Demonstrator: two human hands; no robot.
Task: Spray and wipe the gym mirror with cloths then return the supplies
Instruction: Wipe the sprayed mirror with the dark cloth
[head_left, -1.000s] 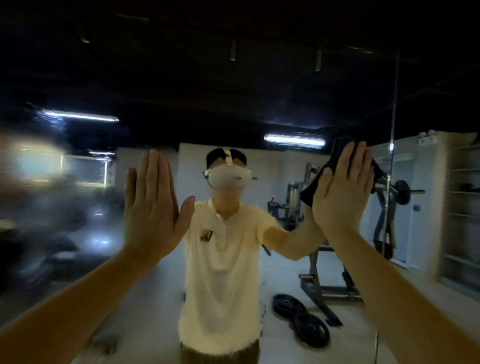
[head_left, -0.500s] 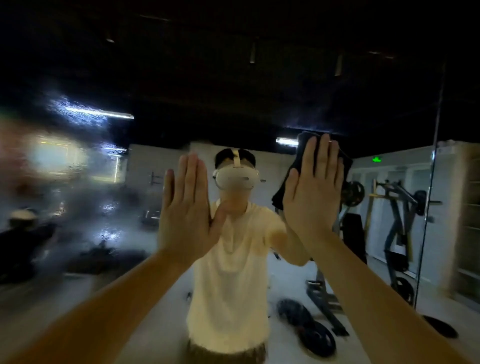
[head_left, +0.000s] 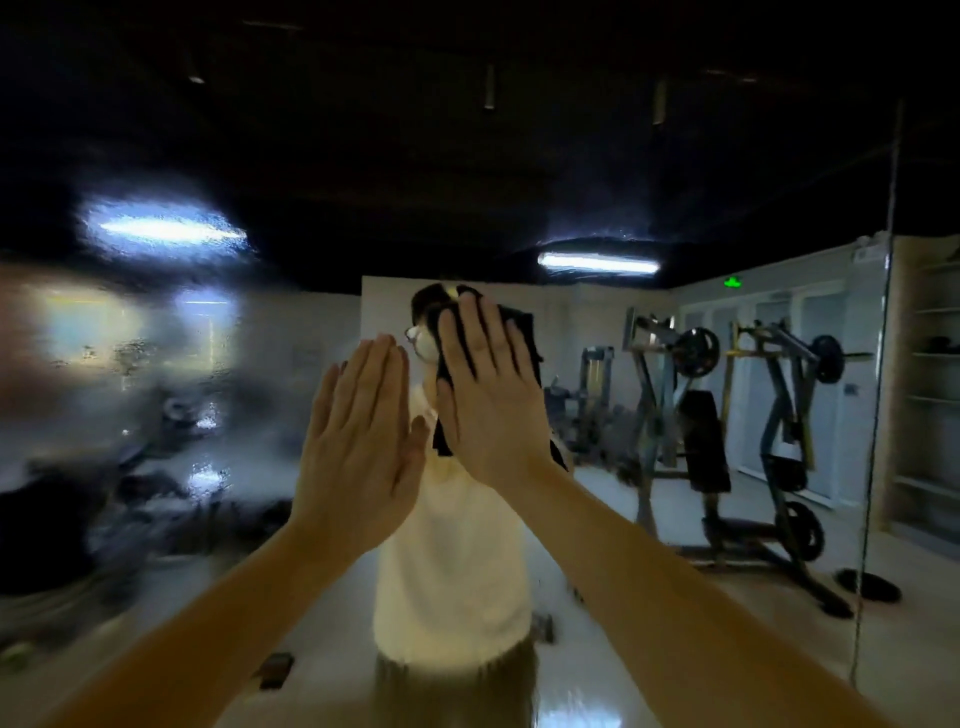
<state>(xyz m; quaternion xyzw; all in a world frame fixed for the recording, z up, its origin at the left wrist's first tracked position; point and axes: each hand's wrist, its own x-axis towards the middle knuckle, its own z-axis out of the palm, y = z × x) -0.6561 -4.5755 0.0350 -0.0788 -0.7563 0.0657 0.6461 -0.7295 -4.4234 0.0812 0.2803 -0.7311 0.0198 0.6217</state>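
Observation:
The gym mirror (head_left: 597, 171) fills the view, smeared and wet on its left half and cleaner on the right. My right hand (head_left: 491, 400) lies flat with straight fingers on a dark cloth (head_left: 524, 325), pressing it against the glass at head height. My left hand (head_left: 358, 447) is raised flat beside it, fingers straight and together; I cannot see a cloth under it. Both hands cover most of my reflection's head. No spray bottle is in view.
A vertical seam (head_left: 883, 364) between mirror panels runs down the right side. The glass reflects weight machines (head_left: 727, 415), a barbell plate on the floor (head_left: 870, 584), shelves (head_left: 935, 374) at far right and ceiling lights (head_left: 597, 262).
Both hands have slid left across the mirror and drawn close together, the right hand carrying the dark cloth from the right side to the centre over my reflection's head.

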